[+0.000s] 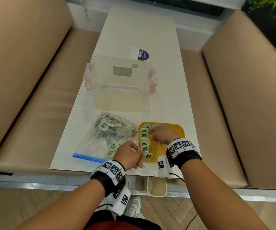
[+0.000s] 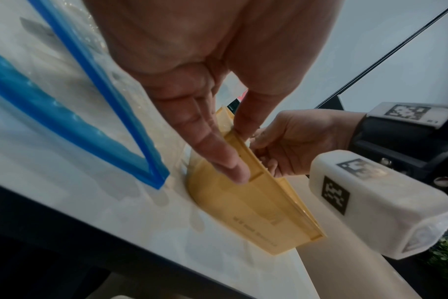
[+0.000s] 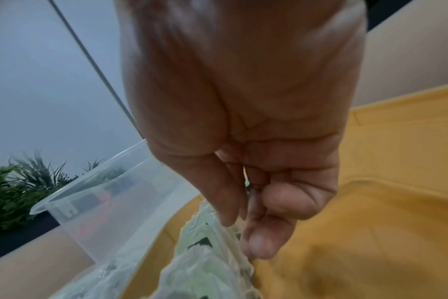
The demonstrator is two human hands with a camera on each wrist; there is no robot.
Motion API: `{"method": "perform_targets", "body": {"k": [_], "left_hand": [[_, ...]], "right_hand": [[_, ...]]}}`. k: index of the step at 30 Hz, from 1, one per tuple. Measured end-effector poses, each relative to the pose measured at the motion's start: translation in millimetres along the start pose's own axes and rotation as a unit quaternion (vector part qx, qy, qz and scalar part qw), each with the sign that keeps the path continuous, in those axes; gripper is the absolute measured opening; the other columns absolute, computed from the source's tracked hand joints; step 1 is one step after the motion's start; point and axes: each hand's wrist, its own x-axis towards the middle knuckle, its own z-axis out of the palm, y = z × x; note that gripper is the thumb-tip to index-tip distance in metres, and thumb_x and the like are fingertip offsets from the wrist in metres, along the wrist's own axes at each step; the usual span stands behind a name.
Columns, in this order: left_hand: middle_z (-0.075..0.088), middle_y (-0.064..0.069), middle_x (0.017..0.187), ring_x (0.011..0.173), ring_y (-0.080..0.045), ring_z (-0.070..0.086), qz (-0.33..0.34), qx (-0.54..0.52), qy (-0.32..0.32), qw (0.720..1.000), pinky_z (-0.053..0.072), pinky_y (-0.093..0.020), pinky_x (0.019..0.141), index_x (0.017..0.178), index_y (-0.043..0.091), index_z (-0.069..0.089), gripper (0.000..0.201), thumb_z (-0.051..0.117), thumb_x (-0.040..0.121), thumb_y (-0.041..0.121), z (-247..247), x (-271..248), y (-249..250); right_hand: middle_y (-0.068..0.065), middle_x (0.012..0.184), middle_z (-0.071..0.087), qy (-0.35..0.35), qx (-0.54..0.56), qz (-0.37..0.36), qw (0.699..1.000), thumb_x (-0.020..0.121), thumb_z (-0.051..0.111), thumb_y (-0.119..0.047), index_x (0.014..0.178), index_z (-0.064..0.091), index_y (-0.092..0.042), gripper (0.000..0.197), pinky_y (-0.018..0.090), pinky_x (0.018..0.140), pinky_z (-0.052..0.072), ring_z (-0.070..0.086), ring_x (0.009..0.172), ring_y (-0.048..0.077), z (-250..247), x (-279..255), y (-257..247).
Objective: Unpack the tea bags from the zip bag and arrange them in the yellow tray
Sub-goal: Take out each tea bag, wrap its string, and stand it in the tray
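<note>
Near the front right corner of the table (image 1: 180, 90), the yellow tray (image 1: 178, 130) sits just beside the zip bag (image 1: 100, 138), whose blue-zippered mouth faces the front edge. A row of tea bags (image 1: 144, 140) stands along the tray's left wall, so the arranging step looks well under way, with many bags left inside the zip bag. The left hand (image 1: 130, 155) steadies the tray, thumb and fingers (image 2: 218, 153) pinching its near left rim. The right hand (image 1: 164, 134) reaches into the tray with fingers curled at the row's far end; the right wrist view shows fingertips (image 3: 258, 242) touching the bags' edges, though I cannot tell whether they pinch one or merely press. Next, I judge, the row needs squaring up before another bag is drawn out. A clear plastic box (image 1: 120, 83) stands behind. The right hand hides the tray's middle, and labels blur.
</note>
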Motion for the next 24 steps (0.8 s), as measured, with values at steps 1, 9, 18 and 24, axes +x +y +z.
{"method": "perform_targets", "body": {"k": [1, 9, 18, 24], "left_hand": [[0.073, -0.016, 0.068, 0.059, -0.027, 0.073, 0.0, -0.001, 0.001, 1.0, 0.052, -0.028, 0.047, 0.101, 0.011, 0.05, 0.018, 0.065, 0.095, 0.02, 0.4, -0.2, 0.0], [0.071, -0.016, 0.068, 0.057, -0.027, 0.072, 0.0, -0.006, 0.002, 1.0, 0.051, -0.028, 0.045, 0.098, 0.012, 0.05, 0.018, 0.065, 0.095, 0.02, 2.3, -1.3, -0.2], [0.071, -0.014, 0.066, 0.056, -0.026, 0.072, 0.0, 0.002, -0.001, 1.0, 0.049, -0.027, 0.045, 0.099, 0.012, 0.05, 0.019, 0.066, 0.094, 0.021, -0.1, -0.4, -2.2], [0.073, -0.013, 0.067, 0.059, -0.027, 0.073, -0.004, 0.007, -0.003, 1.0, 0.051, -0.029, 0.048, 0.1, 0.013, 0.051, 0.019, 0.066, 0.094, 0.022, -0.8, -0.2, -2.3]], "right_hand": [[0.006, 0.095, 0.059, -0.004, 0.002, -0.003, 1.0, 0.088, 0.056, -0.003, 0.124, 0.062, -0.003, 0.036, 0.018, 0.056, 0.048, 0.053, 0.064, 0.008, 0.8, 0.1, 0.3], [0.006, 0.098, 0.058, -0.015, -0.003, -0.009, 1.0, 0.088, 0.055, -0.001, 0.125, 0.061, -0.002, 0.037, 0.015, 0.052, 0.045, 0.051, 0.062, 0.006, 7.4, -2.8, 1.4], [0.016, 0.098, 0.073, -0.035, -0.082, -0.024, 0.996, 0.083, 0.051, 0.002, 0.128, 0.06, -0.022, 0.052, 0.029, 0.052, 0.042, 0.061, 0.071, 0.025, 11.3, -10.9, -9.1], [0.011, 0.095, 0.069, -0.029, -0.05, -0.023, 0.998, 0.087, 0.051, 0.002, 0.132, 0.058, -0.016, 0.049, 0.023, 0.046, 0.044, 0.059, 0.064, 0.018, 11.7, -10.1, -4.9]]}}
